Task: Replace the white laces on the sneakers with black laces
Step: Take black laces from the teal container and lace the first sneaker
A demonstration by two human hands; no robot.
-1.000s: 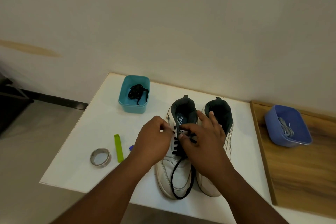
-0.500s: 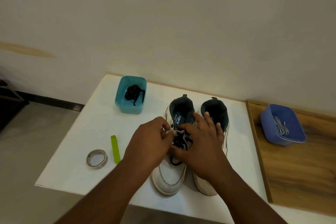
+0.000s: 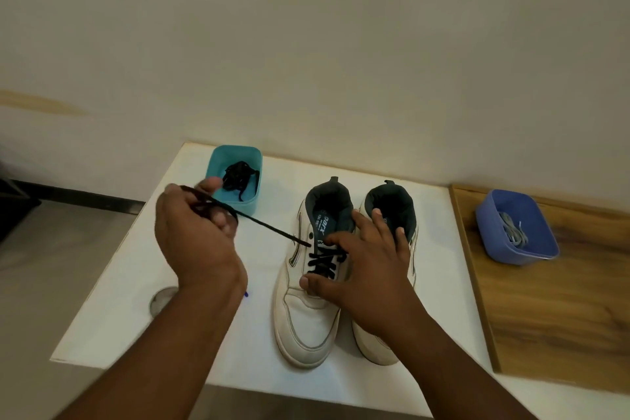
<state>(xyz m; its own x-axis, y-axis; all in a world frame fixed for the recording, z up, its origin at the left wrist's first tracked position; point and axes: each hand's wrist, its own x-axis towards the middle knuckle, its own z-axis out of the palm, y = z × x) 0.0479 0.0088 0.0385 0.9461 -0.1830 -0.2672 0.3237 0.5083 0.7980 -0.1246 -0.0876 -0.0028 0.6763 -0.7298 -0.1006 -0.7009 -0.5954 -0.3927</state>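
Black lace (image 3: 269, 227) runs taut from the left sneaker's (image 3: 308, 297) upper eyelet leftward into the left hand (image 3: 194, 235), fingers curled round it; right hand (image 3: 361, 269) presses flat, steadying.

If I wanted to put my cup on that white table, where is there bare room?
Bare patches: the white table between the right sneaker and the wooden board, and the back strip behind both shoes. It is crowded around the left hand, the taut black lace and the teal tub.

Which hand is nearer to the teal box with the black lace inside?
Left. The left hand is just in front of the teal box, overlapping its near wall in the view; the right hand rests on the sneaker, clearly farther away.
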